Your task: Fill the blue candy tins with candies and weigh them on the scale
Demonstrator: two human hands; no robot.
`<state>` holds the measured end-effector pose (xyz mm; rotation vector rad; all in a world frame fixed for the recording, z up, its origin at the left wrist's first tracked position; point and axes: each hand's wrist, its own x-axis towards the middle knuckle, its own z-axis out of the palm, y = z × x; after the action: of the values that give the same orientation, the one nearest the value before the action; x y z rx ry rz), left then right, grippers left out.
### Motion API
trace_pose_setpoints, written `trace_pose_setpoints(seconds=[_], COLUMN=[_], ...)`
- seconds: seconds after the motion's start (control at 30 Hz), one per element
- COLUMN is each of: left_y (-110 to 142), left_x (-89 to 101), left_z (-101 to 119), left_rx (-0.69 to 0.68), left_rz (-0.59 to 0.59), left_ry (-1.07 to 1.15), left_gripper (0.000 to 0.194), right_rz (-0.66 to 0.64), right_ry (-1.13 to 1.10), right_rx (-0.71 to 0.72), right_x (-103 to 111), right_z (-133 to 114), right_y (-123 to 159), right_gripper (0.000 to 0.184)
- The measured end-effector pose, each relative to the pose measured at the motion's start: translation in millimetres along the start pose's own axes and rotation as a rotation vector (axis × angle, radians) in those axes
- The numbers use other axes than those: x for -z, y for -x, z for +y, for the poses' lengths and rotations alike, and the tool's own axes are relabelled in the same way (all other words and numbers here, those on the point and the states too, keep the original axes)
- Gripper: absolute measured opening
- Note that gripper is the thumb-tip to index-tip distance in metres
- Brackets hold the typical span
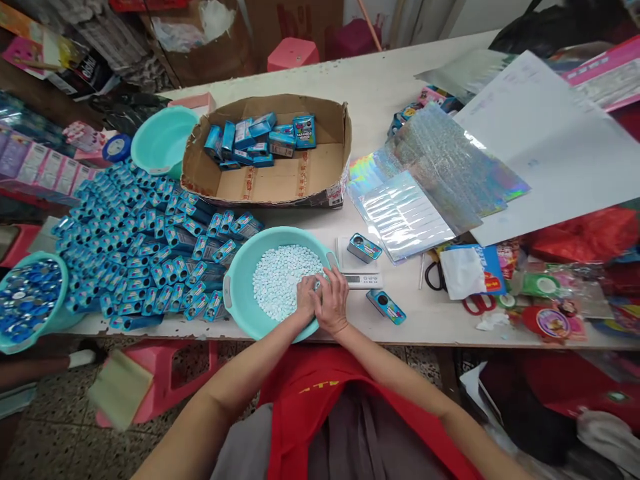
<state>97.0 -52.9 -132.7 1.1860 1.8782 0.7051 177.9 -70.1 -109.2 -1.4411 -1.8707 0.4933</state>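
Observation:
A teal basin (pixel 240 280) full of small white candy pellets (pixel 280 277) sits at the table's near edge. Both my hands meet over its right side. My left hand (pixel 306 298) is curled, fingers down among the pellets. My right hand (pixel 333 300) is cupped against it, fingers closed around something small that I cannot make out. Just right of the basin, a small blue tin (pixel 364 247) rests on a white digital scale (pixel 361 277). Another blue tin (pixel 385 307) lies flat on the table beside the scale.
Rows of blue tins (pixel 145 253) cover the table's left. A cardboard box (pixel 300 180) holds more tins. A teal bowl of blue lids (pixel 27 300) sits far left, an empty teal bowl (pixel 160 140) behind. Holographic sheets (pixel 430 180), scissors (pixel 473 303) and tape lie right.

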Motion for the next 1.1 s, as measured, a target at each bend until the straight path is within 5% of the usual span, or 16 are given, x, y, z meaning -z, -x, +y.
trace_pose_setpoints(seconds=[0.17,0.33,0.43,0.57,0.67,0.77,0.93,1.1], left_y=[2,2,-2,-10,-17,-20,-7,8], left_x=[10.4,31.9,49.7,66.1,68.7,74.9,105.9,116.3], left_z=[3,3,3,2,3,11,56,90], left_rx=[0.045,0.275,0.465,0.531,0.661,0.686,0.447,0.175], left_rz=[-0.086,-0.121,-0.152,-0.107,-0.062,-0.111,-0.100,0.097], left_ry=[0.269,0.538,0.845,1.128,1.326,1.392,1.444,1.387], left_gripper=[0.012,0.025,0.028,0.028,0.023,0.019,0.021,0.028], right_rz=[0.040,0.136,0.256,0.101,0.127,0.121,-0.122,-0.263], right_ry=[0.051,0.154,0.282,0.175,0.038,-0.076,-0.181,-0.125], right_rx=[0.043,0.105,-0.031,-0.258,-0.336,-0.209,0.022,0.120], right_x=[10,71,106,121,127,135,103,48], right_z=[-1,28,68,98,82,43,-8,-27], right_y=[-7,7,32,50,36,5,-38,-50], right_gripper=[0.035,0.048,0.073,0.056,0.046,0.041,0.032,0.028])
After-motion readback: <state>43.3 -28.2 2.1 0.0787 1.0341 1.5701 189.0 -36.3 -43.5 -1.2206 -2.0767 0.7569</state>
